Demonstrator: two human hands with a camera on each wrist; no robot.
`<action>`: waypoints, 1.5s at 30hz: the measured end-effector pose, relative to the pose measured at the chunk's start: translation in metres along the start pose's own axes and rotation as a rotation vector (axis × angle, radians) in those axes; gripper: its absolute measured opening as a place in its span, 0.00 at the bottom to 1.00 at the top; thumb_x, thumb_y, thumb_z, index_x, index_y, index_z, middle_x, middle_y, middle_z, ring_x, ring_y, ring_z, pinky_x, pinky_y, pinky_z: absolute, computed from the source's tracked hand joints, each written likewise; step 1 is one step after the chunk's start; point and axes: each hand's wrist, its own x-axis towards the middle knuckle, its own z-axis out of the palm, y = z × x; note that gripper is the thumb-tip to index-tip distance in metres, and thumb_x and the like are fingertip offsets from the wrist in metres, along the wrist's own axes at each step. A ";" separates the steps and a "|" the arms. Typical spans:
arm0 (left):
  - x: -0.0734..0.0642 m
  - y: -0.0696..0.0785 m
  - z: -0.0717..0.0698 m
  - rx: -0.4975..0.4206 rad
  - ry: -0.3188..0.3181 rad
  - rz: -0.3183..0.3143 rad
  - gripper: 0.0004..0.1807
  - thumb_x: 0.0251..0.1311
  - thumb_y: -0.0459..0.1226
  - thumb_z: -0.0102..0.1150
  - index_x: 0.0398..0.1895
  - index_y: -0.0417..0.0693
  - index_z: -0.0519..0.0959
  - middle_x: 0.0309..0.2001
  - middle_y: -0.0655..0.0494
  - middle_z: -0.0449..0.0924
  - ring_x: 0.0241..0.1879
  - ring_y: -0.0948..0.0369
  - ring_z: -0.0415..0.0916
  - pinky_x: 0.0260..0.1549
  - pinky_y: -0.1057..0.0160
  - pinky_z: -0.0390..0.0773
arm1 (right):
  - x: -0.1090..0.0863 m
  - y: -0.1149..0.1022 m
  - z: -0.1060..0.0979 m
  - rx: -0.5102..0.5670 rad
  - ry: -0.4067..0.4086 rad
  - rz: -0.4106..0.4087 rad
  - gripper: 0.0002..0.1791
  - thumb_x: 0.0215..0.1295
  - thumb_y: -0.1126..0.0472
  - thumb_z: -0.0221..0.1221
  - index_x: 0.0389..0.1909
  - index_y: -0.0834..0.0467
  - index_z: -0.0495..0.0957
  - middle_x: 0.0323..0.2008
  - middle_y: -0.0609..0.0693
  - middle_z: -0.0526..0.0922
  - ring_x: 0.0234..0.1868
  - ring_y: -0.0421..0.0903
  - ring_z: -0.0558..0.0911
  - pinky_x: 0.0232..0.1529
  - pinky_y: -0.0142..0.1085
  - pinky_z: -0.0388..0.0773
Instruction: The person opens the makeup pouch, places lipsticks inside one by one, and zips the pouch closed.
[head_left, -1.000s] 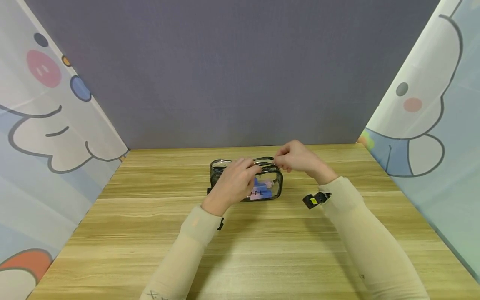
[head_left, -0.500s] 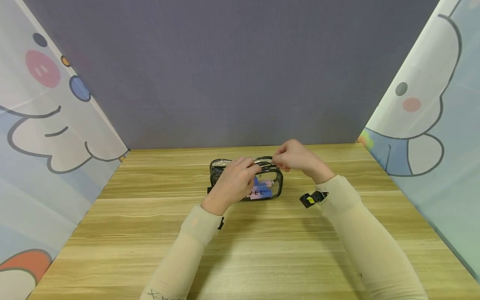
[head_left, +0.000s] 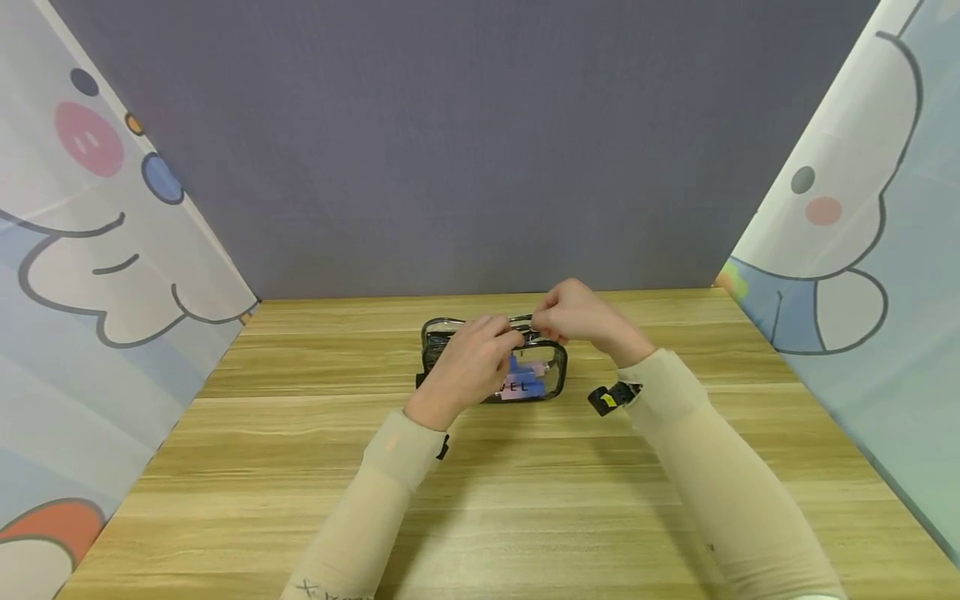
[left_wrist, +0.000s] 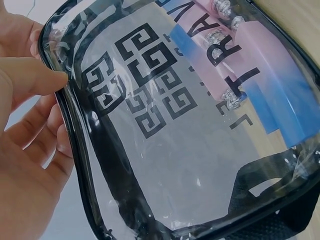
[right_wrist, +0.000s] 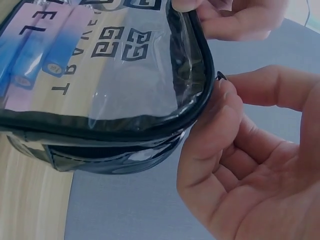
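Observation:
A clear pouch (head_left: 553, 375) with black piping stands on the wooden table, lettered in black on its front. Inside it lie several pink-to-blue tubes with silvery bands; one tube (left_wrist: 280, 85) shows large in the left wrist view. My left hand (head_left: 471, 358) pinches the pouch's top edge near the middle, thumb on the front panel. At the right part of the top edge, my right hand (head_left: 581, 318) pinches a small dark zipper pull (right_wrist: 220, 76) between thumb and forefinger. The pouch's left front is hidden behind my left hand in the head view.
A black fabric strap (left_wrist: 265, 185) sits at the pouch's left end. The wooden table (head_left: 300, 467) meets a grey panel (head_left: 480, 150) behind the pouch. Cartoon-printed curtains (head_left: 832, 208) flank both sides.
My right hand has slid a little to the left along the pouch's top edge, pinching the zipper pull. The left hand and the pouch have stayed nearly in place.

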 end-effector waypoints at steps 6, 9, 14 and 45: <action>-0.001 -0.001 0.002 -0.003 0.008 -0.008 0.12 0.59 0.24 0.63 0.43 0.44 0.84 0.39 0.52 0.78 0.36 0.56 0.72 0.38 0.60 0.74 | 0.005 -0.003 0.005 0.005 -0.006 -0.016 0.12 0.63 0.65 0.55 0.25 0.65 0.83 0.18 0.51 0.76 0.20 0.51 0.75 0.25 0.36 0.73; -0.002 -0.001 0.002 -0.010 0.016 -0.012 0.12 0.59 0.24 0.63 0.43 0.45 0.84 0.39 0.52 0.78 0.36 0.56 0.73 0.37 0.59 0.74 | 0.007 -0.003 0.006 0.010 -0.015 -0.028 0.12 0.63 0.65 0.54 0.23 0.64 0.82 0.16 0.50 0.74 0.18 0.48 0.72 0.23 0.36 0.70; -0.005 -0.003 0.001 -0.009 0.027 -0.022 0.11 0.58 0.25 0.64 0.42 0.46 0.84 0.38 0.54 0.78 0.35 0.57 0.72 0.39 0.58 0.74 | 0.007 -0.001 0.006 0.021 -0.014 -0.029 0.13 0.62 0.65 0.54 0.19 0.61 0.79 0.15 0.50 0.73 0.17 0.47 0.70 0.23 0.37 0.69; -0.029 -0.019 -0.011 0.084 0.008 -0.087 0.13 0.52 0.25 0.68 0.39 0.48 0.85 0.40 0.54 0.80 0.42 0.54 0.74 0.43 0.55 0.72 | 0.006 -0.008 0.008 -0.003 -0.018 -0.005 0.11 0.61 0.65 0.55 0.23 0.63 0.81 0.17 0.49 0.76 0.19 0.48 0.73 0.24 0.36 0.72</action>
